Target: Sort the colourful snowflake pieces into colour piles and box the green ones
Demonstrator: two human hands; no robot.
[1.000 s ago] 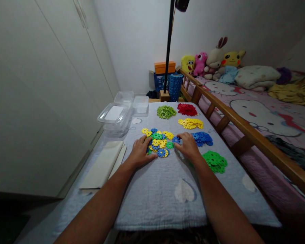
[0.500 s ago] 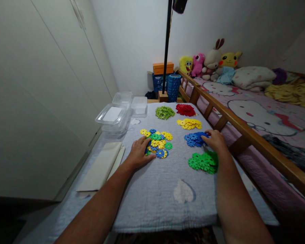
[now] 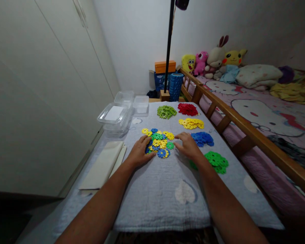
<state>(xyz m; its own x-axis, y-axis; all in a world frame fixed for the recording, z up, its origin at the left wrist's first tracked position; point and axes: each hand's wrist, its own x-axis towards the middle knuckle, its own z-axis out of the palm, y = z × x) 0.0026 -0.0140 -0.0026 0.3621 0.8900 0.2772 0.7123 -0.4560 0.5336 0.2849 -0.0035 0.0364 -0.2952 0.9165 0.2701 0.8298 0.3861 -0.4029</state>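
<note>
A mixed heap of yellow, blue and green flower-shaped plastic discs (image 3: 159, 143) lies mid-table. My left hand (image 3: 139, 150) rests along the heap's left side, fingers apart. On the opposite side, my right hand (image 3: 186, 146) is close to a green disc (image 3: 170, 145), its fingers apart with nothing seen between them. Sorted by colour on the right are a blue pile (image 3: 203, 139), a yellow pile (image 3: 191, 123) and a green pile (image 3: 217, 162), the last partly hidden by my right forearm. Farther back lie a light green pile (image 3: 166, 112) and a red pile (image 3: 187, 109).
Clear plastic containers (image 3: 113, 113) stand at the back left of the cloth-covered table (image 3: 162, 193). Folded beige cloth or paper (image 3: 101, 166) lies left of my arm. A wooden bed rail (image 3: 228, 117) runs along the right side, and a black pole (image 3: 169, 47) rises behind.
My right hand has moved left from the blue pile to the right side of the mixed heap. My left hand has stayed beside the heap. The view has shifted slightly.
</note>
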